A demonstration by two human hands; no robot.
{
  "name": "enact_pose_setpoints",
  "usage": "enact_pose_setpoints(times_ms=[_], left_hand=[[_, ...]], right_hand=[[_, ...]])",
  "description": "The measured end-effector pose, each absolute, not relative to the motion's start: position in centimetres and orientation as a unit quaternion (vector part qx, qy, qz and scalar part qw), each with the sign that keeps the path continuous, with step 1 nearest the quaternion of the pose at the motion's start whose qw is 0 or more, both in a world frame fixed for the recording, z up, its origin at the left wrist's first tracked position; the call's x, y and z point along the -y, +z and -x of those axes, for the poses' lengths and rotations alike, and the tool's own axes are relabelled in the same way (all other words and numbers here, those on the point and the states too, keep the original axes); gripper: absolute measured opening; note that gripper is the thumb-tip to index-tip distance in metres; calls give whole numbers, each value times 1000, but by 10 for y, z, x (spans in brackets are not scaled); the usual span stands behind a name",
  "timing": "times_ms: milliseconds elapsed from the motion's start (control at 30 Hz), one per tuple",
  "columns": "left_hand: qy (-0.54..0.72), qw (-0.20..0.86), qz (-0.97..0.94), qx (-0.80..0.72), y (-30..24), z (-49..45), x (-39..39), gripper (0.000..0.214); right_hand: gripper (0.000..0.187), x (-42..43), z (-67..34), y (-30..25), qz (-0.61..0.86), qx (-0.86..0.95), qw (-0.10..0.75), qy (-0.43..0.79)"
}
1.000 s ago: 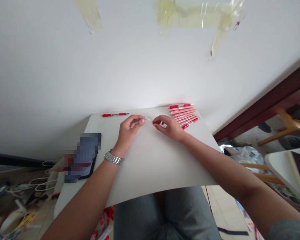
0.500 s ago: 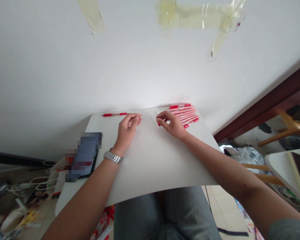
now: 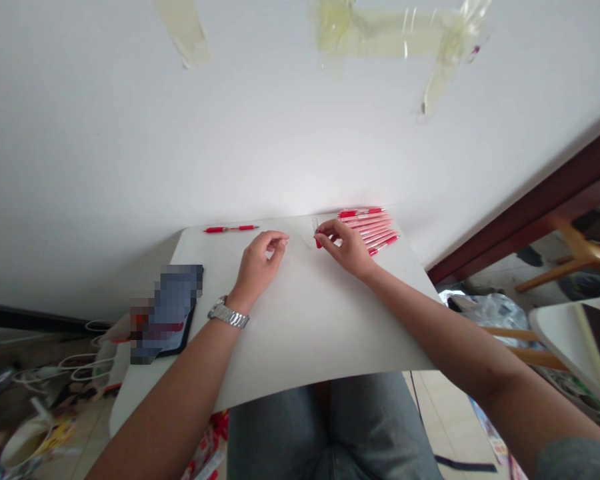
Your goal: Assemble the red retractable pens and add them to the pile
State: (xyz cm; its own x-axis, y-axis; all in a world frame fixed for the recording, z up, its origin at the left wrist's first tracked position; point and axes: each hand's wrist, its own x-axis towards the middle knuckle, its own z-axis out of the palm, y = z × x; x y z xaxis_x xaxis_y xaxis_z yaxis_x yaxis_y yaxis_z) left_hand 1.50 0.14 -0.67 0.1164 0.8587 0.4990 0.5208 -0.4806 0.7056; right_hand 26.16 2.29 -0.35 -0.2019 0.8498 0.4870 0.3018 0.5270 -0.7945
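My right hand (image 3: 346, 247) pinches a short pen barrel (image 3: 316, 227), clear at the top and red at the grip, held upright near the back of the white table (image 3: 300, 320). Facing it, my left hand (image 3: 264, 257) has thumb and forefinger drawn together. Whatever lies between those fingertips is too small to make out. A faint thin strip (image 3: 305, 241) shows between the hands. Behind my left hand a whole red pen (image 3: 231, 229) lies along the table's back edge. Several red and clear pens (image 3: 370, 223) lie in a pile beside my right hand, partly covered by it.
A tablet-like device (image 3: 177, 313), partly blurred out, rests at the table's left edge. The wall (image 3: 280, 133) rises directly behind the table. White cables (image 3: 87, 363) hang at the left, and a wooden chair (image 3: 570, 253) stands at the far right.
My left hand has shifted slightly right and down, uncovering the tip of the lone pen. The barrel in my right hand has turned a little more upright.
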Motion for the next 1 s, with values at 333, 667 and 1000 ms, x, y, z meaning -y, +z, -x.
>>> enact_pose_setpoints(times_ms=[333,667,1000], left_hand=[[429,154,-753,-475,-6,-18,1,20],[298,41,-844,-443,2,-33,8,36],[213,-41,-856,-469,-1,-48,14,46]], right_hand=[[11,-23,-263,-5,445,746,423,257],[16,-23,-265,0,435,724,475,247],[17,-24,-265,-2,434,724,480,239]])
